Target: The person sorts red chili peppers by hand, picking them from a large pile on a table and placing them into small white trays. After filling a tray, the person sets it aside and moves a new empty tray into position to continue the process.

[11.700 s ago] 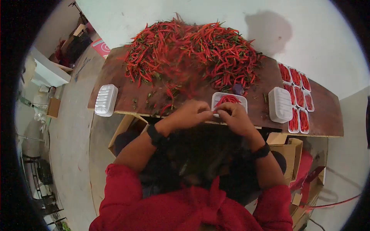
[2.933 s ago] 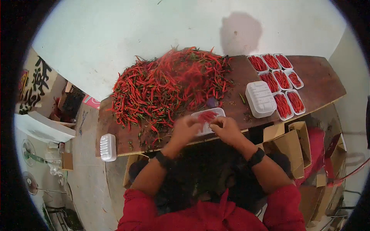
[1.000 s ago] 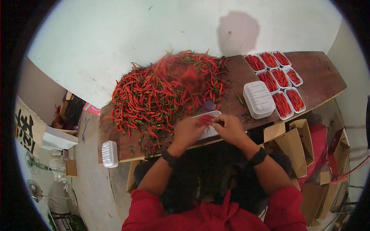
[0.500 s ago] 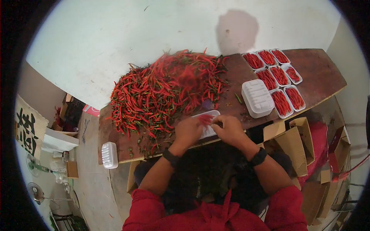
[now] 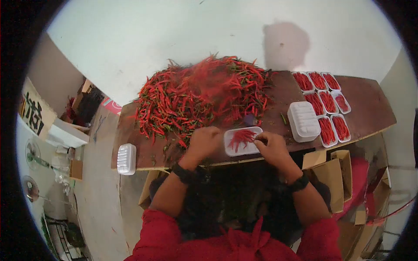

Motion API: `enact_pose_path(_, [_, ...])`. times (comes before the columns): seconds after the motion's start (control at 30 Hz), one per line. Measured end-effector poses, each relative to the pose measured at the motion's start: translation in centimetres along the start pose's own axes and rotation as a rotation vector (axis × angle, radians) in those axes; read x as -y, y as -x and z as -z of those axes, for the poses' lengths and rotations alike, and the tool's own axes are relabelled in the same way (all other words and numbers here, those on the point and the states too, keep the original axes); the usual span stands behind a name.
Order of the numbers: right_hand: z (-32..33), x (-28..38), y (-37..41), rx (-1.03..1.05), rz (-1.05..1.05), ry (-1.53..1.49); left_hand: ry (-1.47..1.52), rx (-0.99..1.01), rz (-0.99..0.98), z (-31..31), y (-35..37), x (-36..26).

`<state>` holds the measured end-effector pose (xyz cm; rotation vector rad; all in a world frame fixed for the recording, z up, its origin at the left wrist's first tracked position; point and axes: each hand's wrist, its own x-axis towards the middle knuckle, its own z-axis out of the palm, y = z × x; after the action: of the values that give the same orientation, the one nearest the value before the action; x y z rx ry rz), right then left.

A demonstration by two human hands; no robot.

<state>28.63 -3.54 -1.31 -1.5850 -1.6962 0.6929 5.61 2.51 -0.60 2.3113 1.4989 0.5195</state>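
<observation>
A white foam tray [image 5: 233, 150] lies at the table's front edge with a small bunch of red chili peppers [image 5: 241, 138] in it. From the right side, my right hand [image 5: 272, 147] pinches the ends of the chili peppers over the tray. Left of the tray, my left hand [image 5: 202, 142] is slightly blurred, its fingers bent together in front of the pile; whatever they hold, if anything, is hidden. The big heap of red chili peppers [image 5: 174, 102], with green stems among them, spreads behind both hands.
Filled trays of chili peppers [image 5: 326, 130] stand in rows at the right. Beside them is a stack of empty white trays [image 5: 305, 122]; another white stack [image 5: 126, 159] sits at the left corner. Cardboard boxes [image 5: 324, 174] stand below the table's right front edge.
My left hand has moved away from the tray to the left. The tray and its chili peppers are now more visible, with my right hand still at its right side. The camera view has shifted.
</observation>
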Motion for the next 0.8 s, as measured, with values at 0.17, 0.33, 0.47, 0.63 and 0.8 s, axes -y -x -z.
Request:
enact_pose_path(0.17, [-0.2, 1.1, 0.2, -0.003, 0.077, 0.065, 0.111, -0.156, 0.128, 5.1, 2.0, 3.4])
enact_pose_path(0.33, [-1.2, 2.5, 0.7, 0.025, 0.079, 0.048, 0.095, -0.308, 0.121, 7.0, 4.1, 7.7])
enact_pose_path(0.47, [-1.4, 4.5, 1.0, 0.080, 0.064, 0.098, -0.015, -0.193, 0.041, 7.2, 4.5, 11.6])
enact_pose_path(0.63, [-1.3, 6.5, 0.3, 0.108, 0.267, 0.142, -0.065, -0.089, 0.067, 4.9, 4.0, 12.9])
enact_pose_path(0.8, [-2.7, 6.4, 0.2, 0.227, 0.169, 0.164, -0.109, -0.093, 0.019, 3.6, 2.6, 11.7])
